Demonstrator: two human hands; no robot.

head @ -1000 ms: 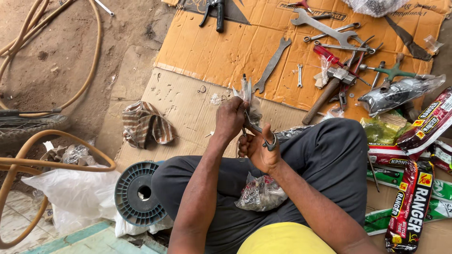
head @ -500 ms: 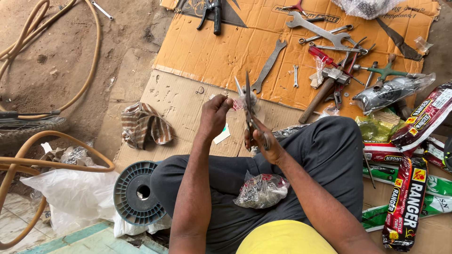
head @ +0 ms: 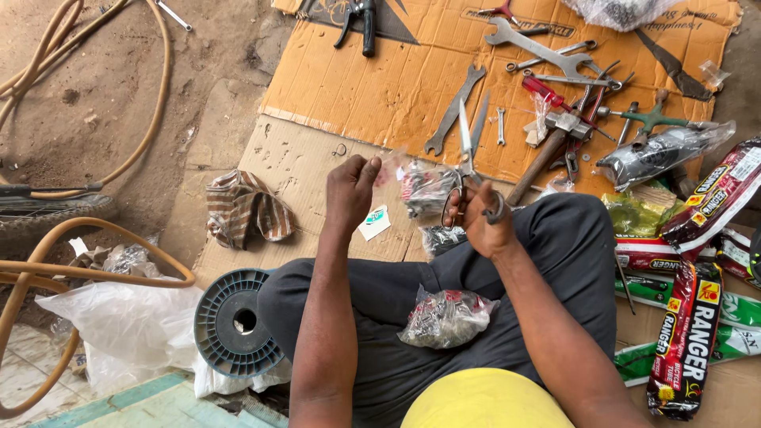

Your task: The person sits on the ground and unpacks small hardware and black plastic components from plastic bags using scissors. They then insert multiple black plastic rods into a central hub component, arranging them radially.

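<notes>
Head view: right hand grips open scissors; left hand pinches plastic.

Flattened brown cardboard sheets cover the dirt floor. On the cardboard lie wrenches, pliers, a hammer and packaged tyre tubes. A striped rag lies at the cardboard's edge, with a hose, a grey spool and a white plastic bag on the floor.

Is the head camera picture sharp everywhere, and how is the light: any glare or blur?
Head view: soft, even daylight, only faint shadows on the cardboard. The clear packet between the left hand and right hand is slightly smeared. Mild glare on the scissors and the shiny bag. Edges bend a little.
</notes>
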